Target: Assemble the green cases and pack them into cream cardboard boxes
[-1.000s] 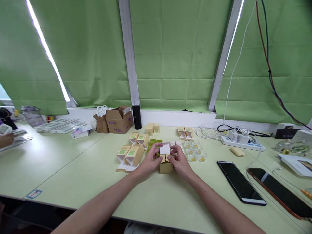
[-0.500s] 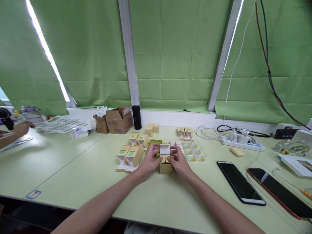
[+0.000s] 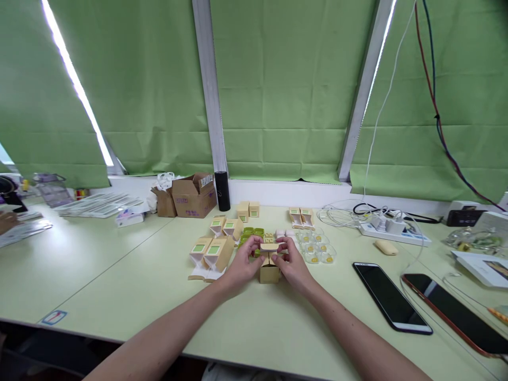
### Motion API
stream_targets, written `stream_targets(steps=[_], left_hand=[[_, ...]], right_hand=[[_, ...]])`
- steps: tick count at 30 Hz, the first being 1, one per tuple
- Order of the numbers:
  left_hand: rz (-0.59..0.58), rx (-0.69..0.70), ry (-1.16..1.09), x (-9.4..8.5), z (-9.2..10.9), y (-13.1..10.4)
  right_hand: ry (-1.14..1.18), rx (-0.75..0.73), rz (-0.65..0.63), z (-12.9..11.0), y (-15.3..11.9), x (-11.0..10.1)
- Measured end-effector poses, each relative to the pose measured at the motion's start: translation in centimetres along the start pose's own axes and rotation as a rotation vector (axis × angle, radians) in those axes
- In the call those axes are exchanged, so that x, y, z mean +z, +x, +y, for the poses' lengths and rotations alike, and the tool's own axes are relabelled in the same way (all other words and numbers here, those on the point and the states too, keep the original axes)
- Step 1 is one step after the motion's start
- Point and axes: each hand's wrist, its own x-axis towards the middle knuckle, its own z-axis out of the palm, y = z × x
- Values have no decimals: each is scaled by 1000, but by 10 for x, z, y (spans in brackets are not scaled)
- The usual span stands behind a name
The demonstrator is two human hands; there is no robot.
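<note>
A small kraft cardboard box (image 3: 269, 274) stands on the table in front of me. Its lid flap (image 3: 269, 247) leans forward over the top, and the small side flaps are folded in beneath it. My left hand (image 3: 251, 257) grips the box's left side, thumb on the top edge and fingers at the lid. On the opposite side my right hand (image 3: 289, 259) holds it the same way. Just behind my hands lie green square cups (image 3: 254, 233), small white pieces (image 3: 281, 233) and clear cups with yellow centres (image 3: 315, 247). Several open-fronted kraft boxes (image 3: 220, 251) with green labels stand to the left.
Two closed boxes (image 3: 248, 210) and two flatter kraft pieces (image 3: 300, 217) are farther back. A brown carton (image 3: 194, 196) and black cylinder (image 3: 222, 191) stand by the wall. At right are a phone (image 3: 392, 297), another phone (image 3: 456, 312) and a power strip (image 3: 395, 234). Another person's hand (image 3: 8, 221) shows far left.
The lid flap has tipped down towards me, so its white inner face is mostly hidden now. My hands stay in place. The other person's hand has moved left, nearly out of view.
</note>
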Motion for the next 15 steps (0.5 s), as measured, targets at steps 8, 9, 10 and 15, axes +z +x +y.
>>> stream_targets(steps=[8,9,10,15], left_hand=[[-13,-21,-17,1,11,-1],[-11,-25,-16,1,12,-1],[-8,-26,-11,1,12,-1],[-9,-7,20,-1,10,0]], right_hand=[[-36,-87,46,-9,-3,-1],[-41,-97,49,-11,-4,-2],[-42,-108,53,-13,-5,-3],[-71,-269,79,-28,-11,-11]])
